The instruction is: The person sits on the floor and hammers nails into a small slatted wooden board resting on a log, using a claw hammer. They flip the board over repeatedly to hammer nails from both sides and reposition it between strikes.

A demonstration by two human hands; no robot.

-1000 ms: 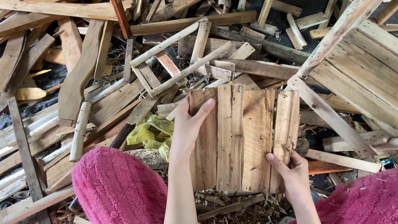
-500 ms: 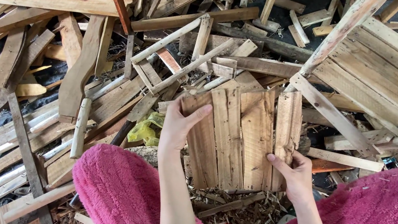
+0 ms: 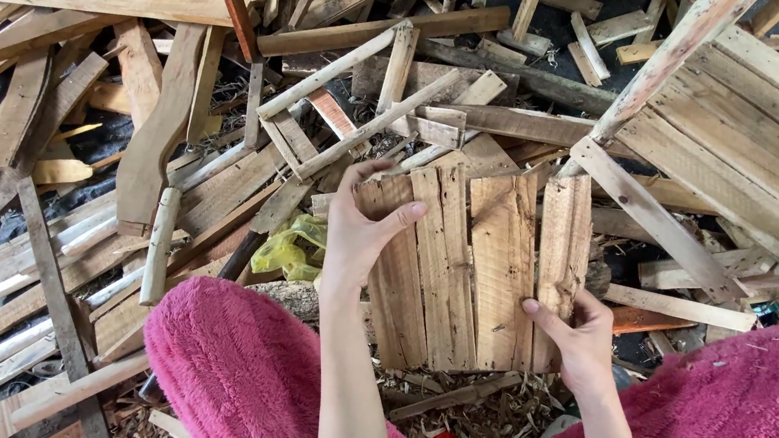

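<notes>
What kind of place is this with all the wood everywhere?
Probably a scrap-wood yard or woodworking spot. Broken planks and sticks lie heaped on the ground, a slatted crate sits nearby, and both hands, left hand and right hand, hold a small slatted panel.

Scrap wood offcuts [image 3: 127, 98] litter the ground, with a slatted crate [image 3: 766, 137], a yellow plastic bag [image 3: 292, 249] and wood shavings [image 3: 493, 425].

Slatted wood panel [image 3: 472, 269] — both hands gripping

Bare forearms and hands [image 3: 363, 236], with fluffy pink fleece covering both knees.
</notes>
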